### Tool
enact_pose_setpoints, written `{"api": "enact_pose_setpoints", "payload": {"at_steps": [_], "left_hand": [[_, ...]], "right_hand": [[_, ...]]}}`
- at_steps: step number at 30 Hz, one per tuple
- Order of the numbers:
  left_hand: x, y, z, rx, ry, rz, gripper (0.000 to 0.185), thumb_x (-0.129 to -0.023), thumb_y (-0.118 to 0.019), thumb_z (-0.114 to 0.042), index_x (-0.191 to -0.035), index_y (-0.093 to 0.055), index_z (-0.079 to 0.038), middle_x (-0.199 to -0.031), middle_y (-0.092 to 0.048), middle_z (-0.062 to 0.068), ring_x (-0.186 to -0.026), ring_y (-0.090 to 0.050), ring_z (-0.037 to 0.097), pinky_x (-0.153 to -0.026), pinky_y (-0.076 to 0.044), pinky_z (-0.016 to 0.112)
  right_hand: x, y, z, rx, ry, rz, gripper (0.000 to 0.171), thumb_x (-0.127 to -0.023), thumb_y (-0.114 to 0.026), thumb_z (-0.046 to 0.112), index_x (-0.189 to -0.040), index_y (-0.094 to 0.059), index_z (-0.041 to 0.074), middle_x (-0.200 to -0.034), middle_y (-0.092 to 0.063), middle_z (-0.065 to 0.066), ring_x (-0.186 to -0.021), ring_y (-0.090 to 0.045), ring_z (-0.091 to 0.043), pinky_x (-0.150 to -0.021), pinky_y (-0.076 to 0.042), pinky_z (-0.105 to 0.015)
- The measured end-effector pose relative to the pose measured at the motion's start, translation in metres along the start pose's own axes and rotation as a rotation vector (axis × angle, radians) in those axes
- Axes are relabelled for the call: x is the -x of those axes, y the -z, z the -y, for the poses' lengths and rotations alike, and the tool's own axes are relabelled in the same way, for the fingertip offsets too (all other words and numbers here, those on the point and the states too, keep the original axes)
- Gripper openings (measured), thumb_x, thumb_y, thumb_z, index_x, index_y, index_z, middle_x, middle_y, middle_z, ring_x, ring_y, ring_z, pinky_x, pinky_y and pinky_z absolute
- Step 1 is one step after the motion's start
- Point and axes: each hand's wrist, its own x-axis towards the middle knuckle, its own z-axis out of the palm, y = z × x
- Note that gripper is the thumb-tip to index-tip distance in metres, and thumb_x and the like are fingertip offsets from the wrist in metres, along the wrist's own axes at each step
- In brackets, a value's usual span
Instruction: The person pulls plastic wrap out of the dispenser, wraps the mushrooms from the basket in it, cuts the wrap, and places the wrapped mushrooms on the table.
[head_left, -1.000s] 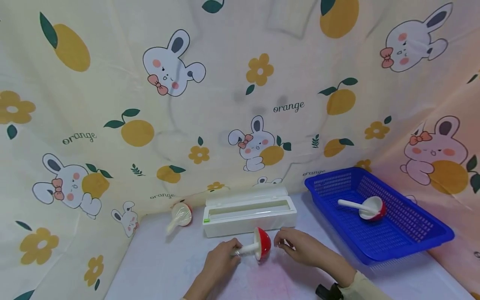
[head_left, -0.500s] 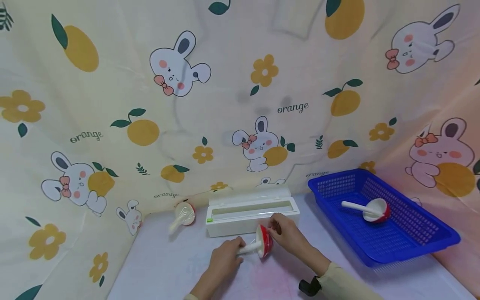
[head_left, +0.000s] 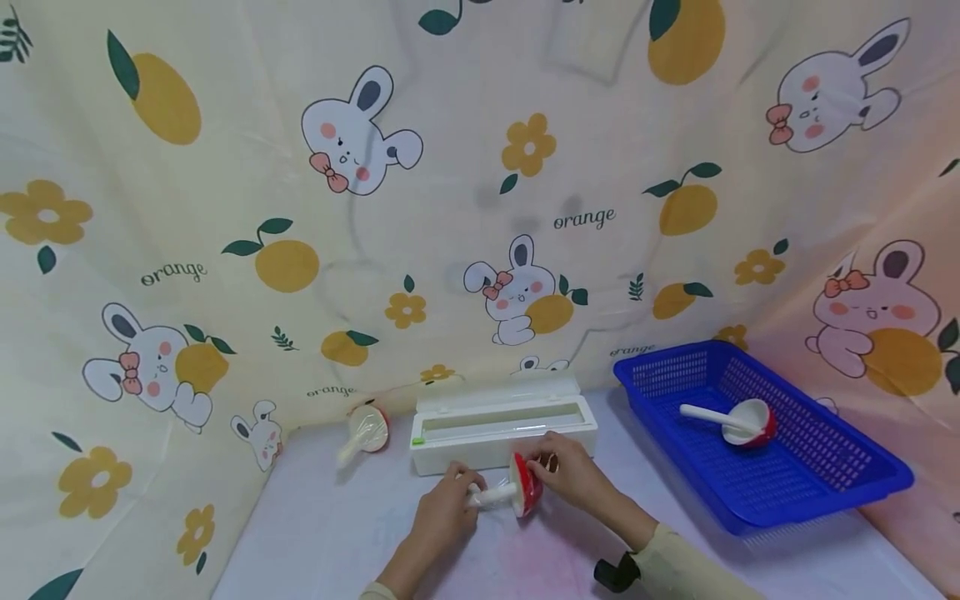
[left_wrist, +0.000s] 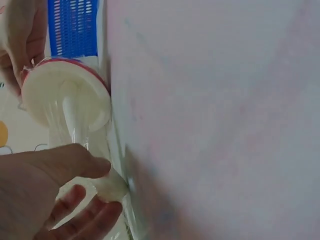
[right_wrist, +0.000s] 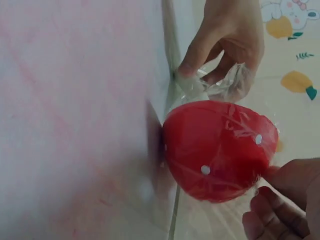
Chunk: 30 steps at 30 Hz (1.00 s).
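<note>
A red ladle with white dots and a white handle [head_left: 498,496] lies between my hands, clear plastic film [right_wrist: 237,80] around it. My left hand [head_left: 444,510] pinches the handle end, where the film is bunched. At the bowl, my right hand [head_left: 573,473] pinches the film by the red outer side [right_wrist: 215,150] with thumb and fingertips. The left wrist view shows the bowl's cream inside [left_wrist: 40,100] with film stretched down along the handle. Behind the hands stands a white film dispenser box [head_left: 457,457], its lid raised.
A second red ladle, wrapped in film [head_left: 367,429], lies at the back left. On the right, a blue plastic basket [head_left: 817,454] holds another white-handled ladle [head_left: 750,421]. A patterned cloth [head_left: 450,167] rises behind the white table [head_left: 322,533].
My right hand has moved left from beside the bowl onto its red side, pinching there. My left hand keeps hold of the handle, and its fingers have shifted slightly.
</note>
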Motion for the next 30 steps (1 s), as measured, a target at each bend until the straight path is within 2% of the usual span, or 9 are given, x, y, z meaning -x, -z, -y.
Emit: {"api": "enact_pose_setpoints", "payload": {"at_steps": [3, 10, 13, 16, 19, 21, 24, 27, 30], "left_hand": [[0.002, 0.002, 0.003, 0.064, 0.005, 0.002, 0.036, -0.079, -0.085, -0.002, -0.108, -0.072, -0.021, -0.117, -0.059, -0.002, -0.081, -0.057, 0.007, -0.06, -0.047, 0.029], [0.003, 0.012, 0.009, 0.22, -0.045, -0.007, 0.033, -0.082, -0.08, -0.002, -0.11, -0.073, -0.017, -0.102, -0.072, -0.004, -0.095, -0.066, 0.017, -0.079, -0.054, 0.035], [0.002, 0.015, 0.011, 0.256, -0.072, -0.058, 0.032, -0.083, -0.081, -0.002, -0.111, -0.074, -0.016, -0.102, -0.074, -0.005, -0.097, -0.066, 0.018, -0.084, -0.053, 0.036], [0.001, 0.016, 0.013, 0.279, -0.103, -0.136, 0.031, -0.083, -0.08, 0.0, -0.11, -0.075, -0.014, -0.101, -0.074, -0.005, -0.096, -0.065, 0.019, -0.085, -0.051, 0.037], [-0.001, 0.018, 0.013, 0.294, -0.125, -0.209, 0.03, -0.083, -0.079, 0.002, -0.109, -0.076, -0.013, -0.099, -0.073, -0.005, -0.094, -0.064, 0.019, -0.086, -0.05, 0.036], [-0.002, 0.019, 0.013, 0.294, -0.141, -0.248, 0.029, -0.084, -0.077, 0.003, -0.109, -0.076, -0.012, -0.098, -0.073, -0.005, -0.092, -0.064, 0.018, -0.085, -0.05, 0.036], [-0.004, 0.022, 0.013, 0.305, -0.153, -0.27, 0.027, -0.086, -0.075, 0.004, -0.109, -0.076, -0.01, -0.099, -0.074, -0.002, -0.091, -0.064, 0.018, -0.084, -0.052, 0.036], [-0.007, 0.026, 0.012, 0.311, -0.145, -0.256, 0.025, -0.09, -0.073, 0.003, -0.112, -0.077, -0.009, -0.101, -0.075, -0.001, -0.092, -0.065, 0.017, -0.086, -0.053, 0.037], [-0.01, 0.031, 0.012, 0.311, -0.129, -0.23, 0.023, -0.096, -0.072, 0.0, -0.117, -0.078, -0.008, -0.104, -0.076, -0.001, -0.095, -0.065, 0.015, -0.088, -0.055, 0.04]], "right_hand": [[0.002, 0.001, -0.002, -0.003, 0.058, 0.004, 0.021, -0.093, -0.079, -0.002, -0.111, -0.082, 0.009, -0.099, -0.07, 0.002, -0.084, -0.062, -0.008, -0.073, -0.06, -0.032], [0.007, 0.008, -0.005, -0.042, 0.159, 0.052, 0.047, -0.093, -0.075, -0.007, -0.138, -0.069, 0.005, -0.122, -0.074, -0.003, -0.101, -0.071, -0.019, -0.083, -0.062, -0.038], [0.009, 0.011, -0.005, -0.063, 0.177, 0.05, 0.048, -0.094, -0.076, -0.003, -0.139, -0.063, 0.006, -0.126, -0.073, -0.003, -0.109, -0.071, -0.021, -0.089, -0.062, -0.044], [0.01, 0.014, -0.005, -0.073, 0.18, 0.047, 0.045, -0.096, -0.081, 0.009, -0.137, -0.061, 0.009, -0.129, -0.071, -0.001, -0.115, -0.07, -0.021, -0.095, -0.06, -0.051], [0.009, 0.015, -0.004, -0.061, 0.197, 0.054, 0.055, -0.093, -0.087, 0.018, -0.141, -0.061, 0.01, -0.135, -0.069, 0.0, -0.121, -0.068, -0.022, -0.098, -0.058, -0.055], [0.008, 0.014, -0.004, -0.034, 0.212, 0.053, 0.064, -0.089, -0.091, 0.019, -0.144, -0.059, 0.01, -0.139, -0.066, -0.001, -0.125, -0.066, -0.023, -0.1, -0.057, -0.055], [0.005, 0.011, -0.005, 0.034, 0.217, 0.038, 0.078, -0.083, -0.096, 0.019, -0.15, -0.056, 0.012, -0.145, -0.062, -0.001, -0.133, -0.061, -0.024, -0.105, -0.056, -0.051], [0.001, 0.007, -0.005, 0.127, 0.214, 0.003, 0.088, -0.078, -0.1, 0.021, -0.153, -0.055, 0.013, -0.15, -0.057, -0.004, -0.138, -0.057, -0.026, -0.107, -0.054, -0.048], [-0.003, 0.005, -0.004, 0.192, 0.216, -0.05, 0.093, -0.074, -0.102, 0.022, -0.154, -0.056, 0.012, -0.152, -0.053, -0.01, -0.137, -0.056, -0.03, -0.104, -0.057, -0.048]]}}
